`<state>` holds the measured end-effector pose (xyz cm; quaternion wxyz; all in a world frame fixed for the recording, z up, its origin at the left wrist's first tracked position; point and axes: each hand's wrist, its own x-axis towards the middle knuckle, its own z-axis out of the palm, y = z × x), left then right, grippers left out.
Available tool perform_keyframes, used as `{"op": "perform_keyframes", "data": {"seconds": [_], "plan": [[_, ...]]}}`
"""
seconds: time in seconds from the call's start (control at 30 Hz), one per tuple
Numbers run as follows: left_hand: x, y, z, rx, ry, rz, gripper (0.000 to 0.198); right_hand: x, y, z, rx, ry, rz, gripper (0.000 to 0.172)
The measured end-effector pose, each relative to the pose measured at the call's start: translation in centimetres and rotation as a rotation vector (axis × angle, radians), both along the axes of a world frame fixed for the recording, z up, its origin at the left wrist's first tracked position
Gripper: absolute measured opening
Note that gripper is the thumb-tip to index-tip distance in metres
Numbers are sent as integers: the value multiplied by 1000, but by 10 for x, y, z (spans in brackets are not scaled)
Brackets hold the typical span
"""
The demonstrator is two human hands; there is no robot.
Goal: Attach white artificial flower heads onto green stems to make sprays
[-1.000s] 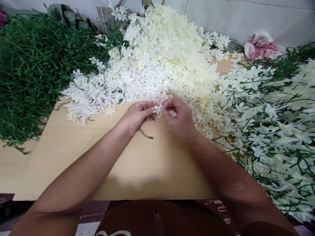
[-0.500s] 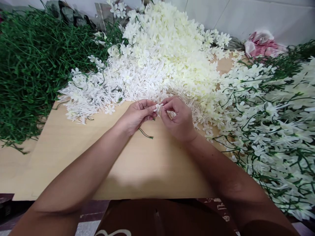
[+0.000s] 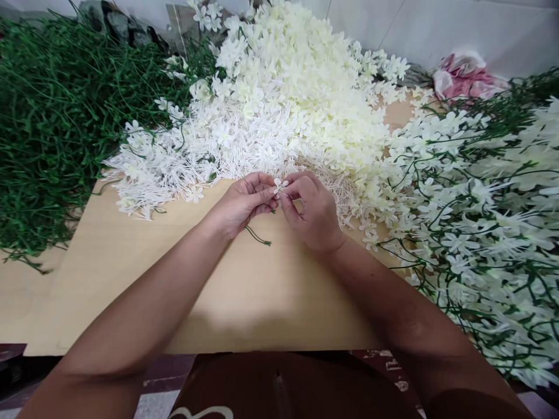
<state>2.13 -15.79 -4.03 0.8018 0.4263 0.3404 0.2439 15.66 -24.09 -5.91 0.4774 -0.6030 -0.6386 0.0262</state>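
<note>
My left hand [image 3: 243, 203] and my right hand [image 3: 311, 208] meet over the middle of a pale wooden board [image 3: 174, 279]. Between their fingertips is a small white artificial flower [image 3: 279, 186]. The left hand's fingers are curled around a thin green stem [image 3: 257, 235] whose end hangs out below the palm. The right hand pinches the flower head from the right. Just behind the hands lies a large heap of loose white and cream flower heads [image 3: 288, 105].
A mass of bare green stems [image 3: 56, 128] fills the left side. Finished white flowers on green stems [image 3: 480, 221] are piled at the right. A pink crumpled bag [image 3: 463, 78] lies at the back right by the tiled wall. The board's near edge is at my lap.
The right hand has shifted slightly left and closed in on the left hand, and the flower has turned a little between the fingertips. The piles have not moved.
</note>
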Motion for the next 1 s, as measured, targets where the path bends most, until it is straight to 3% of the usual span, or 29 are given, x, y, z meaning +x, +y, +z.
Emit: {"op": "perform_keyframes", "data": {"seconds": [0.23, 0.43, 0.63, 0.77, 0.9, 1.0], "plan": [[-3, 4, 0, -1, -11, -83, 37, 1, -1, 7, -125, 262, 148, 9], [0, 1, -4, 80, -46, -83, 41, 0, -2, 9, -105, 304, 135, 10], [5, -7, -1, 274, 112, -50, 32, 3, 0, 7, -148, 365, 119, 10], [-8, -1, 6, 639, 340, -34, 17, 6, 2, 8, -185, 434, 164, 15], [-25, 10, 9, 1191, 692, -211, 18, 9, 4, 9, -322, 671, 233, 26], [-26, 13, 6, 1397, 830, -338, 18, 10, 4, 8, -470, 822, 300, 33]]}}
